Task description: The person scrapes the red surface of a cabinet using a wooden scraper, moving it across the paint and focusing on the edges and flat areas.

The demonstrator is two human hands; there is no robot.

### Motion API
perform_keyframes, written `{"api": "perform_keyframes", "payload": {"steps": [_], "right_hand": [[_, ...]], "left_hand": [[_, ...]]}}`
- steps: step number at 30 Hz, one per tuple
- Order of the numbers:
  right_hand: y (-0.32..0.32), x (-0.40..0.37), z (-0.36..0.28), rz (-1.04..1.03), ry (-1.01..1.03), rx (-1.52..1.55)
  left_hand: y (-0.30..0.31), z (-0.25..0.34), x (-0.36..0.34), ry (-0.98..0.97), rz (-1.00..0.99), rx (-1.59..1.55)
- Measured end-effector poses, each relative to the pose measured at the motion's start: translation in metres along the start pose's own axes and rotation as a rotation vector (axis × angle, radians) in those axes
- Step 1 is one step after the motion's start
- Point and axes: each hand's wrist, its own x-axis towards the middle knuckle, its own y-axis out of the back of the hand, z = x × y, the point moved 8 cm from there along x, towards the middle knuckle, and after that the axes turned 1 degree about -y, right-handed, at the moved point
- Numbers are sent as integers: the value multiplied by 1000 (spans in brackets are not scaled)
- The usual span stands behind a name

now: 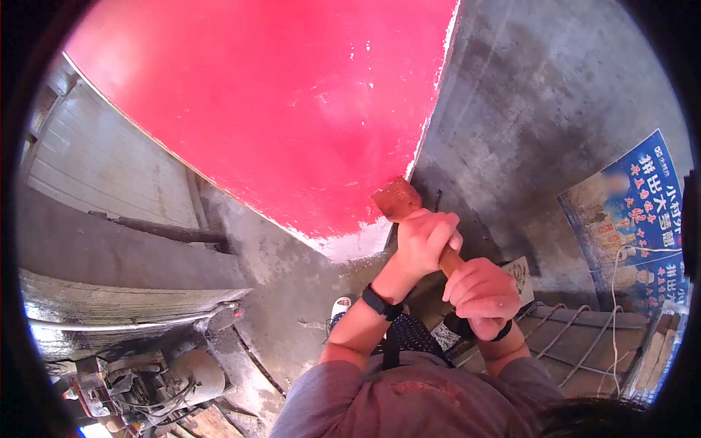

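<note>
My left hand (pixel 425 239) is wrapped round the upper handle of a scraper (pixel 398 198) with a flat, squarish, reddish-brown head. My right hand (pixel 483 289) grips the lower end of the same brown handle, closer to my body. The scraper's head overlaps the right edge of a large red panel (pixel 277 109), near its front corner. Bare white patches show along the panel's right edge and at that corner, and small pale scuffs mark the red. A dark watch is on my left wrist, a dark band on my right.
A blue printed poster (pixel 634 219) lies on the grey concrete floor (pixel 540 95) to the right. Below it is a metal rack (pixel 577 336) with a loose white cord. Machinery (pixel 190 376) stands at lower left, under a long silvery roll (pixel 124 310). A pale ribbed panel (pixel 109 160) is farther left.
</note>
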Motion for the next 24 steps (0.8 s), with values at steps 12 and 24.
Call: {"api": "perform_keyframes", "payload": {"steps": [12, 24], "right_hand": [[-6, 0, 40, 101, -136, -210], [-14, -7, 33, 184, -127, -238]], "left_hand": [[-13, -55, -39, 171, -72, -135], [-3, -36, -35, 61, -83, -99]]}}
